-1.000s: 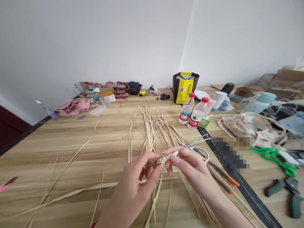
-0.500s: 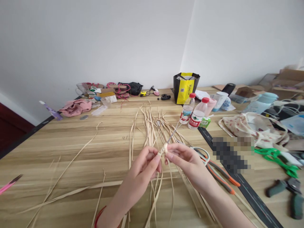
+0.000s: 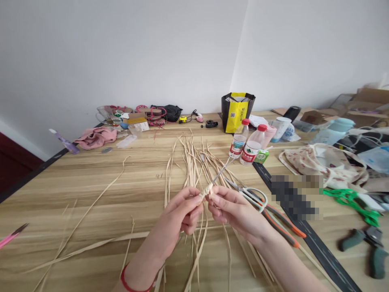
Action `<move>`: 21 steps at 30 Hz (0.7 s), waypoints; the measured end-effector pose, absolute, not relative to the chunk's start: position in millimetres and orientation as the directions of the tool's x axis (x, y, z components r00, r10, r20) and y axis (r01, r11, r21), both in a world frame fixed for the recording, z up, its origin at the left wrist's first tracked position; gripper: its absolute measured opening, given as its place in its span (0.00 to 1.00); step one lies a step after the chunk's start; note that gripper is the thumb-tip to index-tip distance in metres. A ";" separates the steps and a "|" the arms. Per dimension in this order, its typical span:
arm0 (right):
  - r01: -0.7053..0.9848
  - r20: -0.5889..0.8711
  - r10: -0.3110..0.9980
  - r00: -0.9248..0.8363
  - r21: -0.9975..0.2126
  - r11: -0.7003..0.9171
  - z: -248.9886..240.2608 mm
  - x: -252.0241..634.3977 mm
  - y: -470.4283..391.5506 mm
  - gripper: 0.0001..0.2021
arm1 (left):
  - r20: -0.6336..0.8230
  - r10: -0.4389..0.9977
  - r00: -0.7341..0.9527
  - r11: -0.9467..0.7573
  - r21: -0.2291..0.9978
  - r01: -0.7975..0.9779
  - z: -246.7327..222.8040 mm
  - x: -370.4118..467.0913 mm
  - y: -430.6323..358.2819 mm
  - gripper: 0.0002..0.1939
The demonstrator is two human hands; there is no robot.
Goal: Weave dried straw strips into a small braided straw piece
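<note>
Between my two hands is a thin grey wire (image 3: pixel 221 172), slanting up to the right, with a pale flat plant strip (image 3: pixel 207 189) wound around its lower end. My left hand (image 3: pixel 178 213) is closed, pinching the lower end of the wrapping between thumb and fingers. Close beside it, my right hand (image 3: pixel 235 209) is closed too, with thumb and forefinger on the strip at the upper end of the wrapping. Many loose dry strips (image 3: pixel 191 162) lie beneath and beyond both hands. The palms and the strip's tail are partly hidden.
Scissors (image 3: pixel 257 198) and orange-grey handled pliers (image 3: pixel 284 225) lie right of my right hand. Beyond stand two red-capped bottles (image 3: pixel 251 148) and a black-yellow bag (image 3: pixel 236 115). Dark-handled cutters (image 3: pixel 372 241) and a cloth bag (image 3: pixel 328 166) are at right, a pink cloth (image 3: pixel 97 138) at left.
Both hands have shifted slightly left. My right fingers have curled lower by the wrapping, and more of the wire and the scissors shows.
</note>
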State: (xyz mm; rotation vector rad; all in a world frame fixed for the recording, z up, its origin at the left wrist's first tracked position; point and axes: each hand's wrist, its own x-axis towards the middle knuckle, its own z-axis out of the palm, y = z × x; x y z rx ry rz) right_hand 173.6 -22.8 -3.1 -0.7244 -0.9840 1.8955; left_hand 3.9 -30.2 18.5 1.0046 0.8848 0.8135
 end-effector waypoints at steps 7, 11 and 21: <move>-0.380 -0.030 0.937 -0.348 -0.909 -0.170 -2.9 167.4 -26.6 0.13 | -0.106 0.893 0.436 0.151 0.986 -0.070 19.6 1.6 -33.2 0.07; -0.318 -0.005 0.935 -0.354 -0.940 -0.126 -2.8 162.8 -32.3 0.13 | -0.016 0.933 0.359 0.029 0.999 -0.029 19.3 5.0 -37.0 0.08; -0.325 0.032 0.933 -0.360 -0.941 -0.093 2.1 154.0 -46.1 0.12 | 0.009 0.983 0.182 0.022 0.985 -0.171 6.6 15.0 -43.6 0.11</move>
